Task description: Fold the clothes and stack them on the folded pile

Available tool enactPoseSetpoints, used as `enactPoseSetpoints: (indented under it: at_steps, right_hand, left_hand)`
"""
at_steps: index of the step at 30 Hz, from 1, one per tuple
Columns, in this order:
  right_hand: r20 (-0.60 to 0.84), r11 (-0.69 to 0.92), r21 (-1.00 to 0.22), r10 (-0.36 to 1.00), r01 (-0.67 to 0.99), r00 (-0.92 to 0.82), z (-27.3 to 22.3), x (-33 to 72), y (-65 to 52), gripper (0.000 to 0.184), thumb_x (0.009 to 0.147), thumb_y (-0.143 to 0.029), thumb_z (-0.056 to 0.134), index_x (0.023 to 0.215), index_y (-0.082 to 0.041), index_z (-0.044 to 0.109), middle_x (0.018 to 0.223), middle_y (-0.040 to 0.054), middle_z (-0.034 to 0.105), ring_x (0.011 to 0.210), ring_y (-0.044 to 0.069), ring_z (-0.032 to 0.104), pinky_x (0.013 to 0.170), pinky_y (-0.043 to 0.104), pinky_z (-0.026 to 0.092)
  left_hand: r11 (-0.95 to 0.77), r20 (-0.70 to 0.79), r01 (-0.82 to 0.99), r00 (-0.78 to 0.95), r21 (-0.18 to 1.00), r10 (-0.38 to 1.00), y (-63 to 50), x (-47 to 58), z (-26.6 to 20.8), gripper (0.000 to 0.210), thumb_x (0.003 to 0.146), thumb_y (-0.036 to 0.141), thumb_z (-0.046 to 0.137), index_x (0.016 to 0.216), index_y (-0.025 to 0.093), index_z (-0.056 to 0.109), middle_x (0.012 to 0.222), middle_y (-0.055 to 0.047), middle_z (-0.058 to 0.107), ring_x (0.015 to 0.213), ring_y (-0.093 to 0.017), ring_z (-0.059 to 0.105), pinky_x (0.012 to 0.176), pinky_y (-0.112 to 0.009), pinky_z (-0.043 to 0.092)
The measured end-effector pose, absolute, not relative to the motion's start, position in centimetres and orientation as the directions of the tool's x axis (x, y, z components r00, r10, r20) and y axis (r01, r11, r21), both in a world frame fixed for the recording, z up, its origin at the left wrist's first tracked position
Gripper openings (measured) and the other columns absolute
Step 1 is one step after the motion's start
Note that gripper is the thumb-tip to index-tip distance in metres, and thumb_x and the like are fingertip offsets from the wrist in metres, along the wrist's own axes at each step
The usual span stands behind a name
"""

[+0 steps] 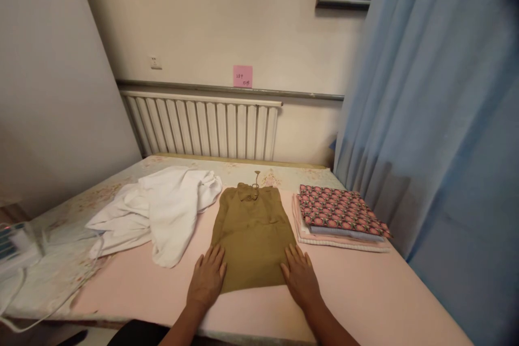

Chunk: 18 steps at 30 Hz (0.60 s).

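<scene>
An olive-brown garment [253, 243] lies flat and folded in front of me, with a gathered collar and a thin tie at its far end. My left hand [208, 275] rests palm down on its lower left edge, fingers stretched out. On the lower right edge lies my right hand [299, 273], also flat with the fingers a little apart. Neither hand grips the cloth. A crumpled white garment [170, 211] lies to the left of the olive one. To the right is a stack of folded cloths, topped by a red-and-black patterned cloth [340, 206].
Everything lies on a pink sheet [357, 292] over a floral bed cover [109, 189]. A power strip [18, 248] with a white cable sits at the left edge. Behind the bed stands a radiator [203, 124]; a blue curtain [425, 92] hangs along the right side.
</scene>
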State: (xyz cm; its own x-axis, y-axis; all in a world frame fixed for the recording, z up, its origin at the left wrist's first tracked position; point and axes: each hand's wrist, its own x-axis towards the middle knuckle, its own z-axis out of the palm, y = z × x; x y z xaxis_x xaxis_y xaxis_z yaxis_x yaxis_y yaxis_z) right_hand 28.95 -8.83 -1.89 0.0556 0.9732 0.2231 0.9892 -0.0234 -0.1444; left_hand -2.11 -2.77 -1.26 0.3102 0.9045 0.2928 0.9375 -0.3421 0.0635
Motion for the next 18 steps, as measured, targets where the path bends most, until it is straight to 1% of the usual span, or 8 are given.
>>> enactPoseSetpoints:
  at_steps: [10,18]
  right_hand:
    - [0.216,-0.025,-0.136,0.975,0.990,0.055,-2.05,28.95,-8.84,0.053,0.097,-0.042,0.033,0.143,-0.018,0.045,0.152,0.0066,0.036,0.143,0.027,0.025,0.116,0.047,0.018]
    - [0.228,-0.019,-0.139,0.972,0.990,0.050,-1.94,28.93,-8.96,0.052,0.097,-0.041,0.033,0.142,-0.018,0.046,0.152,0.0070,0.036,0.143,0.027,0.025,0.116,0.047,0.018]
  left_hand:
    - [-0.347,0.290,0.937,0.320,0.045,0.902,-2.83,-2.09,-1.23,0.048,0.097,0.036,0.033,0.139,0.019,0.048,0.148,-0.008,0.045,0.138,-0.026,0.036,0.110,-0.047,0.030]
    - [-0.346,0.293,0.936,0.314,0.064,0.903,-2.83,-2.10,-1.23,0.048,0.097,0.036,0.032,0.138,0.019,0.049,0.147,-0.009,0.046,0.138,-0.027,0.036,0.110,-0.048,0.031]
